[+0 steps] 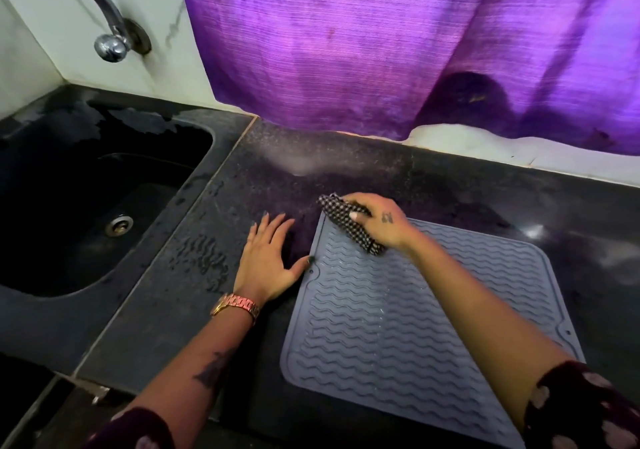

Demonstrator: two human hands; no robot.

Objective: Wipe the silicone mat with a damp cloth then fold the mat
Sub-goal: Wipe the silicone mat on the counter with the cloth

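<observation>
While the left hand [266,258] lies flat on the surface [194,310], thumb touching the mat [398,327], the right hand [381,221] grips the checked cloth [341,214] on the mat's far corner.

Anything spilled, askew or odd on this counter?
Yes: water droplets lie on the counter left of the left hand, and the silicone mat sits askew to the counter's edge. Nothing looks damaged.

dark stone counter [450,185], black sink [69,206] with drain [119,224], chrome tap [110,32], purple curtain [381,50].
</observation>
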